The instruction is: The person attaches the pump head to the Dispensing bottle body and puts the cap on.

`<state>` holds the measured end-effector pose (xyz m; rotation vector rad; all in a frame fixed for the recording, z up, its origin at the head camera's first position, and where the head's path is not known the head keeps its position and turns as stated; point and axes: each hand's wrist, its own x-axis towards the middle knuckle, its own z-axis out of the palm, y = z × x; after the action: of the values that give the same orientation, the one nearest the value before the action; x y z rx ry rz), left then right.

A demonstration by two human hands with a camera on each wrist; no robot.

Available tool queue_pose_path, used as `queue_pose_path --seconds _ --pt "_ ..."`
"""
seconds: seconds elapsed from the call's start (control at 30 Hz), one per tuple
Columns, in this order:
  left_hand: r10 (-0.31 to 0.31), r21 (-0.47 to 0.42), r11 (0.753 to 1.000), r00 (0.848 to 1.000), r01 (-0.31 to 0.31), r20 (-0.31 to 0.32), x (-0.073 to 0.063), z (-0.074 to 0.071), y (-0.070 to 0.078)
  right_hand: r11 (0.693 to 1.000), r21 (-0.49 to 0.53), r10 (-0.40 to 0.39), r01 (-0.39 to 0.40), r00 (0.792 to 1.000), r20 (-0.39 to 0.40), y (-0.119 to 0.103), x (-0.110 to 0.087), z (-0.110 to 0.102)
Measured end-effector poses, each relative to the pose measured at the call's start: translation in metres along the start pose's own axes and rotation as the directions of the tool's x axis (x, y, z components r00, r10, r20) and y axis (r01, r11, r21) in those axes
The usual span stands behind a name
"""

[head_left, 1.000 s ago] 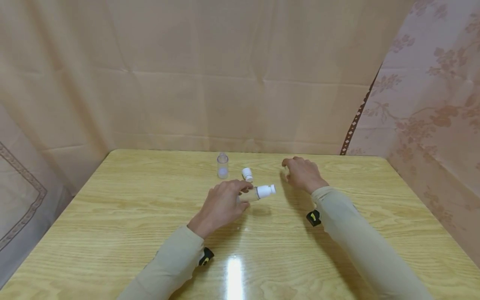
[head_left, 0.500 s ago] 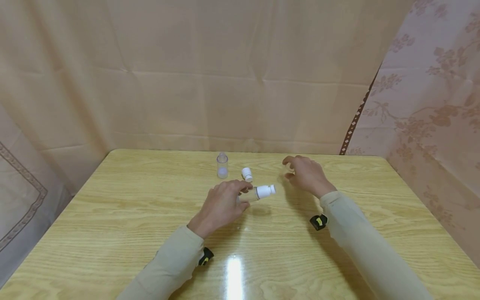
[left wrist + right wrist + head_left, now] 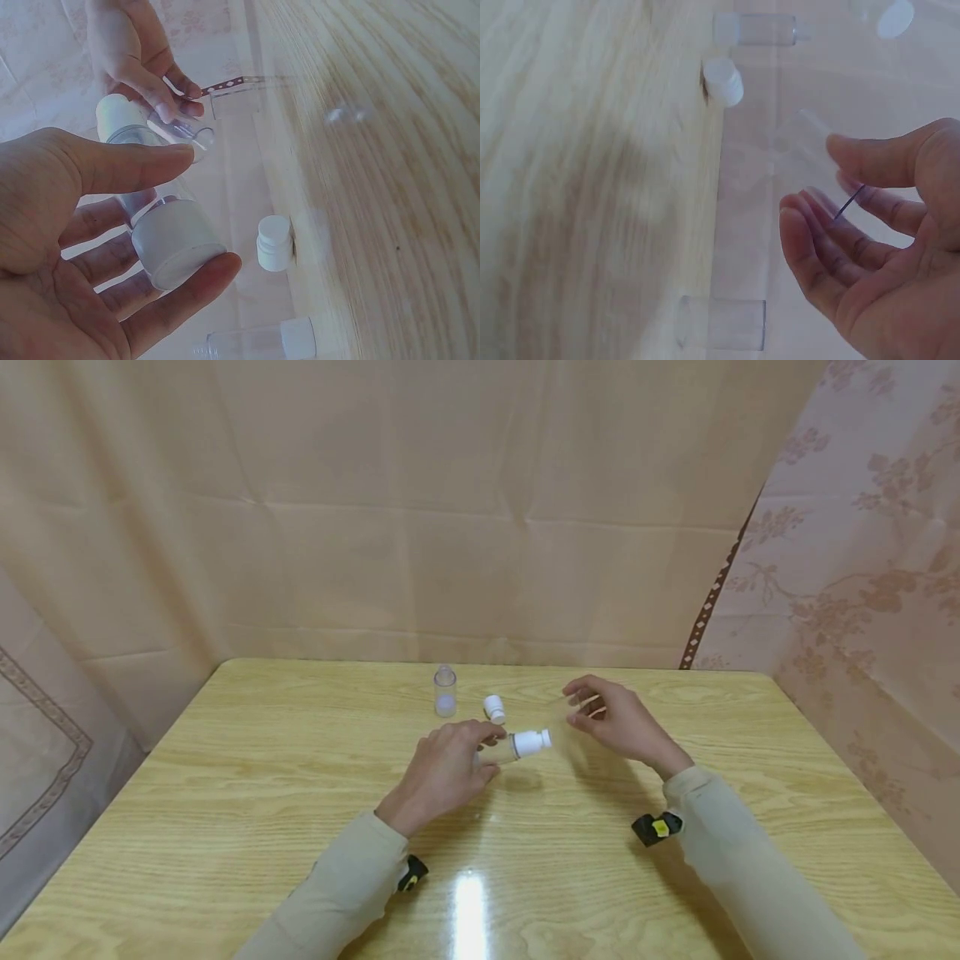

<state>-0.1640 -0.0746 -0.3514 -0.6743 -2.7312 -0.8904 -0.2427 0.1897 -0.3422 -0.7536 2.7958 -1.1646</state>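
My left hand (image 3: 450,764) grips a pump bottle (image 3: 531,742) round its clear body, tilted, with the white pump head pointing right. The white base (image 3: 180,244) of this bottle shows between thumb and fingers in the left wrist view. To the right, my right hand (image 3: 618,718) holds a clear tube-shaped cap (image 3: 802,146) between thumb and curled fingers. That cap is faint in the head view. In the left wrist view it lies close behind the pump head, overlapping it.
Beyond my left hand a small white pump top (image 3: 494,708) is on the wooden table (image 3: 262,793). A clear bottle with a white base (image 3: 446,697) stands farther back. Another clear cylinder (image 3: 724,324) stands on the table in the right wrist view. A curtain (image 3: 465,527) hangs behind.
My right wrist has moved right and toward me, and the hand has turned so that its thumb and finger gap show more. The left hand and bottle stay in place.
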Motion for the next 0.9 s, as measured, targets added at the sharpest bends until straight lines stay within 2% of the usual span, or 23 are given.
queue_pose_path --seconds 0.2,0.43,0.67,0.9 --pt "0.009 -0.001 1.000 1.000 -0.009 -0.001 0.000 0.000 0.000 0.987 0.158 0.000 -0.004 1.000 0.026 -0.001 -0.006 0.002" --pt "0.007 -0.002 1.000 1.000 -0.007 0.003 0.000 0.001 0.000 0.959 0.281 0.020 -0.035 0.998 0.055 0.000 -0.012 0.009" --pt "-0.019 0.003 1.000 1.000 0.019 0.008 -0.001 0.003 0.005 0.949 0.314 0.001 -0.026 0.997 0.077 0.006 -0.017 0.014" --pt "-0.049 0.020 0.999 0.999 0.049 0.010 -0.003 0.002 0.006 0.939 0.345 -0.013 -0.017 0.996 0.083 0.008 -0.020 0.006"
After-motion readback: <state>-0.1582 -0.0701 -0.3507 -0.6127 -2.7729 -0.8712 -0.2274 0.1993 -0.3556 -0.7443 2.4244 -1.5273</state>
